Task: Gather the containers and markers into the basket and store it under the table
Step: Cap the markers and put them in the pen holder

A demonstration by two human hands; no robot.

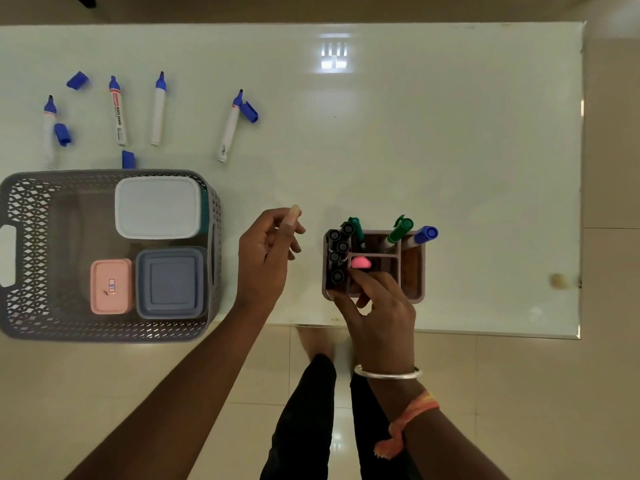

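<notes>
A grey lattice basket (27, 216) stands at the table's front left, holding a white-lidded container (157, 206), a pink one (110, 286) and a grey-blue one (170, 283). Several uncapped blue markers (117, 110) and loose blue caps (77, 80) lie beyond it. Near the front edge a brown divided marker holder (414, 268) carries black, green, blue and pink markers. My right hand (375, 306) grips the holder's near wall. My left hand (268, 254) hovers between basket and holder, fingers loosely curled, holding nothing.
The white glossy table (450, 150) ends at the right near x 1680 and at the front near my legs. Beige tiled floor lies below. A small brownish stain (558, 280) marks the right front corner.
</notes>
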